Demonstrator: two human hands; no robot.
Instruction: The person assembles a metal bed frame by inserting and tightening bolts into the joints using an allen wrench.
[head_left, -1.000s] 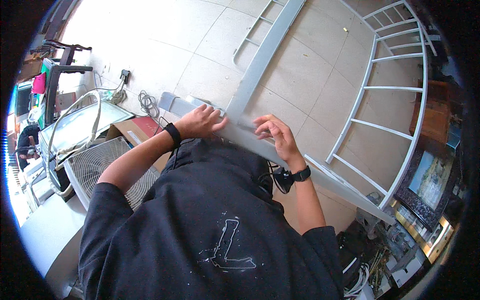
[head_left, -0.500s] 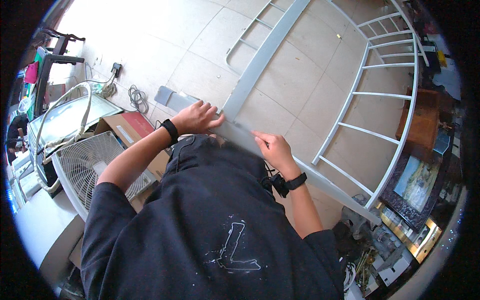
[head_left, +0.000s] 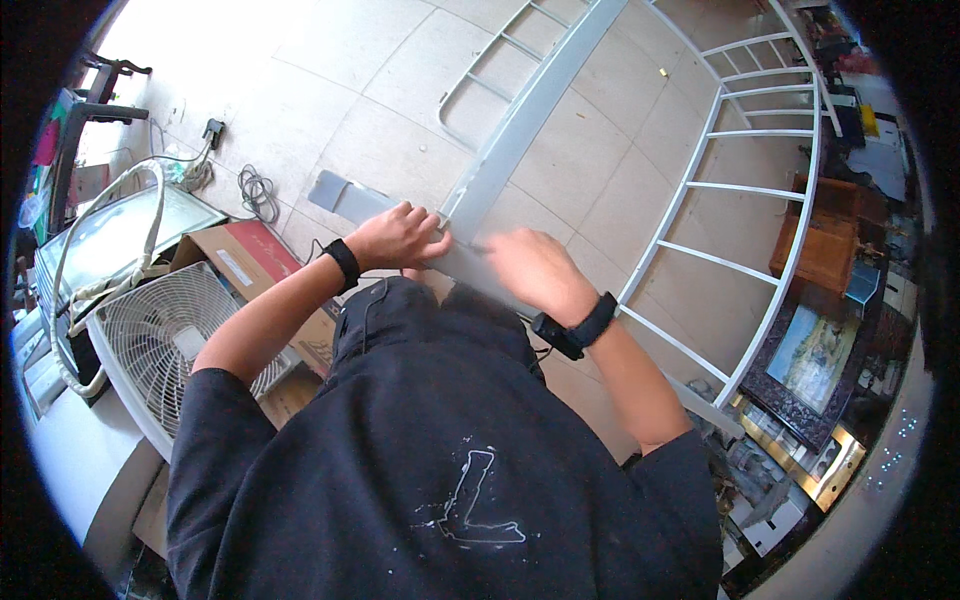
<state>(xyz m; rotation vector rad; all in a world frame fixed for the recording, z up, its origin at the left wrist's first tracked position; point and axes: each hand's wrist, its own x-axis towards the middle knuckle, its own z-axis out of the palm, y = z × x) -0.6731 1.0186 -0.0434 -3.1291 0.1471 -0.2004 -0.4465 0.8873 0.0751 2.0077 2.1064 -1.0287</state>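
A pale grey metal rail (head_left: 347, 198) runs crosswise in front of my body, from the left of my lap toward the lower right. A second long grey metal beam (head_left: 530, 115) meets it near the middle and stretches away across the floor. Wrapped over the crosswise rail close to this joint is my left hand (head_left: 400, 237), fingers bent round it. My right hand (head_left: 540, 268) hovers over or touches the rail just right of the joint. Motion smears its fingers, so whether anything is in them cannot be made out.
On the right a white tubular ladder-like frame (head_left: 735, 190) curves across the floor; a smaller ladder piece (head_left: 490, 85) lies beyond the beam. To my left are a white fan-grille unit (head_left: 175, 340), a cardboard box (head_left: 225, 255) and coiled cable (head_left: 258, 192). A framed picture (head_left: 812, 360) stands at right.
My right hand has shifted up and left toward the joint, turning so its back shows more. My left hand keeps its place on the rail. The whole view has shifted slightly.
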